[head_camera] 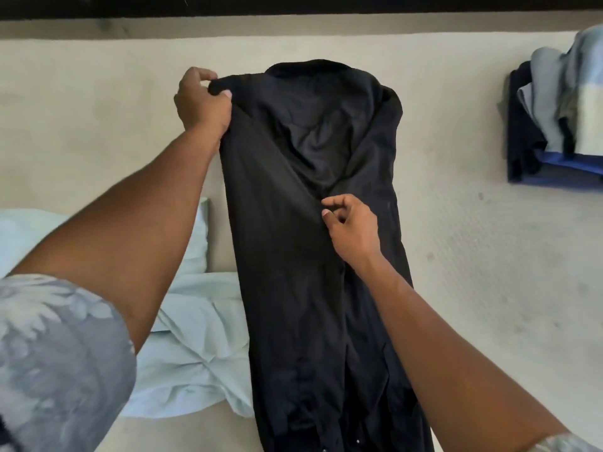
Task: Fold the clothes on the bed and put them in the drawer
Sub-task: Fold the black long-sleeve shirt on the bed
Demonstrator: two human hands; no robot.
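Note:
A long black garment [303, 223] lies stretched out down the middle of the beige bed [98, 125], its sides folded inward. My left hand [202, 102] grips the garment's upper left corner near the collar. My right hand [352, 226] hovers over the garment's middle with thumb and fingers curled close together; whether they pinch the cloth is unclear.
A pale blue garment [195, 337] lies crumpled at the left, partly under the black one. A stack of folded clothes [554, 119] in dark blue, pale blue and grey sits at the bed's right edge. A dark headboard [293, 4] runs along the top.

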